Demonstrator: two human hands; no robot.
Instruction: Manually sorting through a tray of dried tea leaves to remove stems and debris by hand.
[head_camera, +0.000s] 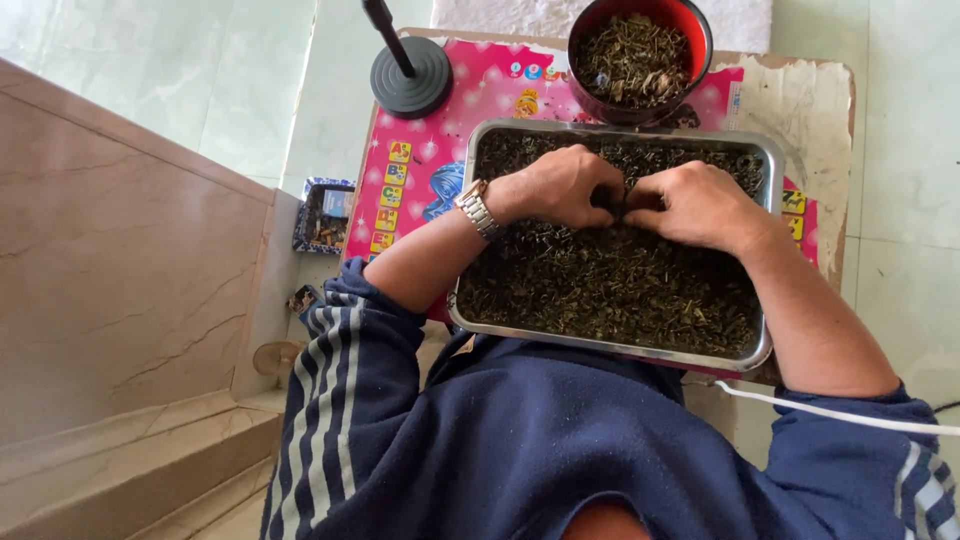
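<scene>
Hard to tell what sits between the fingertips, since both hands curl over it. Left hand (565, 187) bent shut in a pinch, knuckles up, over the middle of the metal tray (764, 150). Right hand (700, 205) bent shut the same way, fingertips meeting those of the left hand. Maybe a small bit of dried leaves (610, 285) pinched there, too small and dark to be sure. Silver wristwatch (477, 209) on the left wrist. Blue sleeves with pale stripes (335, 345) pushed up on both arms.

Tray full of dark dried leaves, lying in front of the body on a pink board with cartoon pictures (480, 90). Near edge of the tray just over the blue top, part of the board hidden under it. Red bowl (690, 20) with more dried leaves just behind the tray, its top cut off by the picture edge. Black round stand with a rod (410, 75) on the far left corner of the board, rod cut off at the top. White cable (830, 412) across the right sleeve.

Some room inside the tray on each side of the hands. Little room between tray and bowl.

Pale green floor tiles (200, 60) all around. Brown stone step (110, 260) on the left. Small blue patterned tin (322, 215) with bits inside, between the step and the board, hard to make out.
</scene>
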